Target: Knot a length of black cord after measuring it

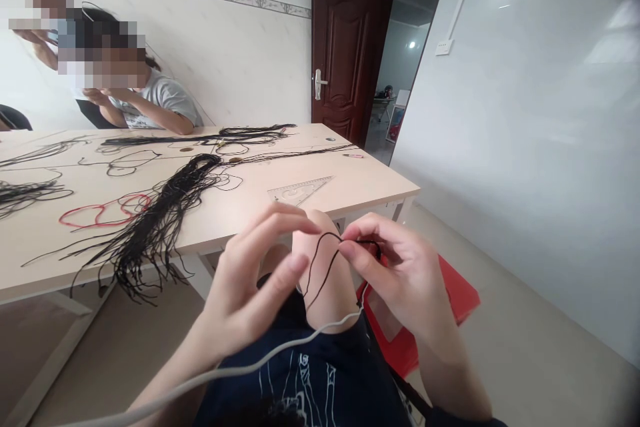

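Observation:
Between thumb and index finger, my right hand (395, 267) pinches a thin black cord (327, 273). From the pinch the cord loops to the left, and its two strands hang down in front of my knee. More of it runs behind my right fingers to a dark bunched part. My left hand (260, 273) is raised just left of the loop, thumb and fingers apart, with nothing visible between them. Whether its fingertips touch the cord, I cannot tell. A white cable (280, 350) crosses over my lap below both hands.
On the table (250, 203) lie a thick bundle of black cords (175, 193), a red cord (100, 217) and a clear set square (300, 190). A red stool (457, 293) stands at my right. Two people sit across the table. A brown door (345, 40) stands ajar.

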The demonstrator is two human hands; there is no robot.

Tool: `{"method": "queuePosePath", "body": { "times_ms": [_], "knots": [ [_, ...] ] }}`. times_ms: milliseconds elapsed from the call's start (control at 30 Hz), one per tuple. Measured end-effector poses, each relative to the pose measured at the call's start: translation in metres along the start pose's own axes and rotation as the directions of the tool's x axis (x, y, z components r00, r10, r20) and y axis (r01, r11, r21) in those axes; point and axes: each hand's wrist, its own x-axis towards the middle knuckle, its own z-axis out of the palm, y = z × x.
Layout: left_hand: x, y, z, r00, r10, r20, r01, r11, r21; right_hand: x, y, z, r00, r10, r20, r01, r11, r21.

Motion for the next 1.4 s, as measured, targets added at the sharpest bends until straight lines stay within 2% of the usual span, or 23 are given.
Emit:
{"method": "queuePosePath", "body": {
  "times_ms": [100,167,233,300,433,567,700,833,900,1000,1067,1233,1333,1400],
  "knots": [
    [0.007,0.000,-0.001,0.988,-0.104,0.111,0.116,0.988,-0.105,0.002,0.002,0.000,0.999,0.016,0.037,-0.017,1.000,0.027],
    [0.008,-0.003,0.001,0.977,-0.103,0.185,0.137,0.974,-0.180,0.004,0.004,0.000,0.998,0.028,0.054,-0.031,0.998,0.057],
    [0.007,-0.006,0.005,0.980,-0.084,0.179,0.120,0.972,-0.200,0.005,0.006,0.000,0.995,0.053,0.081,-0.060,0.994,0.090],
    [0.006,-0.009,0.008,0.989,-0.061,0.133,0.079,0.987,-0.139,0.007,0.008,0.000,0.991,0.075,0.108,-0.086,0.991,0.107],
    [0.005,-0.011,0.010,0.996,0.036,0.078,-0.044,0.994,0.101,0.009,0.009,0.001,0.991,0.058,0.119,-0.071,0.992,0.109],
    [0.007,-0.014,0.009,0.976,0.217,0.032,-0.214,0.914,0.346,0.008,0.010,0.001,0.994,0.004,0.106,-0.007,0.999,0.035],
    [0.006,-0.017,0.011,0.962,0.272,-0.039,-0.229,0.873,0.431,0.006,0.011,0.001,0.997,-0.033,0.074,0.035,0.999,-0.025],
    [0.005,-0.016,0.016,0.969,0.243,-0.053,-0.209,0.910,0.357,0.005,0.012,0.004,0.998,-0.038,0.053,0.039,0.999,-0.009],
    [0.005,-0.016,0.019,0.967,0.230,-0.109,-0.185,0.930,0.319,0.005,0.012,0.007,0.998,-0.054,0.032,0.054,0.999,0.010],
    [0.006,-0.017,0.022,0.940,0.252,-0.229,-0.169,0.929,0.330,0.005,0.013,0.010,0.998,-0.062,0.014,0.061,0.997,0.054],
    [0.006,-0.018,0.022,0.933,0.249,-0.260,-0.166,0.938,0.303,0.004,0.014,0.008,0.999,-0.037,0.021,0.035,0.996,0.084],
    [0.004,-0.018,0.018,0.982,0.065,-0.178,-0.058,0.997,0.046,0.004,0.013,0.000,0.987,0.046,0.151,-0.072,0.983,0.171],
    [0.002,-0.017,0.016,0.995,-0.027,-0.092,0.023,0.999,-0.045,0.005,0.010,-0.001,0.989,0.026,0.146,-0.043,0.992,0.115],
    [0.001,-0.016,0.016,0.997,-0.044,-0.056,0.040,0.996,-0.082,0.006,0.008,0.000,0.993,-0.007,0.116,-0.003,0.997,0.081]
  ]
}}
